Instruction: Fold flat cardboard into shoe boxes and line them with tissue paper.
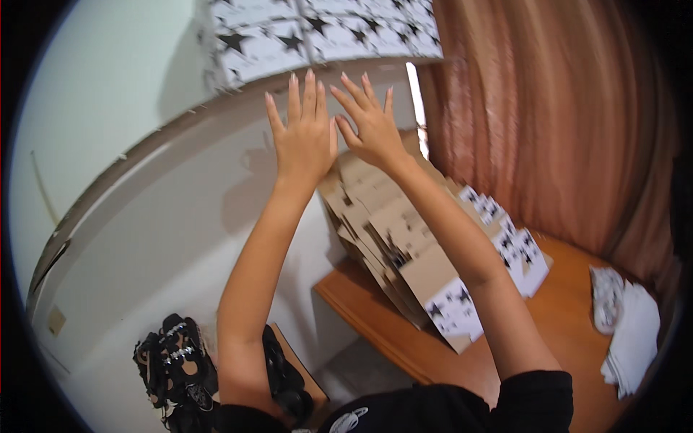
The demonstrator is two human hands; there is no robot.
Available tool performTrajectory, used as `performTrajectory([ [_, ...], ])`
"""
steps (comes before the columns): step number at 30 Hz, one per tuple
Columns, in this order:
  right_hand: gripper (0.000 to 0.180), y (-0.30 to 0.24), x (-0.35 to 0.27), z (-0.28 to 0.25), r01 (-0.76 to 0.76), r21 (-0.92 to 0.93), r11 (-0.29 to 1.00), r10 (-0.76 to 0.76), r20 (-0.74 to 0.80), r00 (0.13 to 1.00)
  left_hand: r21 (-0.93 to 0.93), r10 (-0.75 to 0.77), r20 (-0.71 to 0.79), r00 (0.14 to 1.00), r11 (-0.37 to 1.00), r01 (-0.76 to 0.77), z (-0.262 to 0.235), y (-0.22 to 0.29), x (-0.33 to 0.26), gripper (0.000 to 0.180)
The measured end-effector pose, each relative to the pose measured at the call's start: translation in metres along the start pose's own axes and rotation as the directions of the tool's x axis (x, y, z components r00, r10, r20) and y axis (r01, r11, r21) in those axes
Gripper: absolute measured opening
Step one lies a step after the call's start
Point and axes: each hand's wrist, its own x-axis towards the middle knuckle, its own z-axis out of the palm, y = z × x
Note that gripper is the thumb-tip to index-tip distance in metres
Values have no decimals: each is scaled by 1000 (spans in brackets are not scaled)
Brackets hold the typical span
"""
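The boxes (317, 36) up on the shelf are white with black stars, and the shelf edge (144, 148) below them is dull brown. The flat cardboard boxes (404, 245) stacked on the table show plain tan insides and white faces printed with black stars. The table (375, 317) is warm orange-brown wood. The curtain (548, 115) is rust pink in soft vertical folds. The wall (115, 86) is pale white. The folded cloths (635, 339) are white, the sandals (180, 361) black with silver studs, and the sleeve (534, 397) black

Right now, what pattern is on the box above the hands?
White with black stars; the box shows best in the head view, near the top edge.
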Motion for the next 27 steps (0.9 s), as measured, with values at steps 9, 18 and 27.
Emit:
performTrajectory([
  [9,47,28,-368,-103,-597,-236,766,640,367,676,-675,153,469,870,697,242,42,255,-255,55],
  [18,50,-37,-509,-219,-687,-554,470,850,496,181,-630,308,693,652,699,339,12,379,-346,81],
  [27,56,-57,-523,-239,-703,-604,375,892,441,96,-654,312,731,606,574,493,-23,408,-362,72],
])
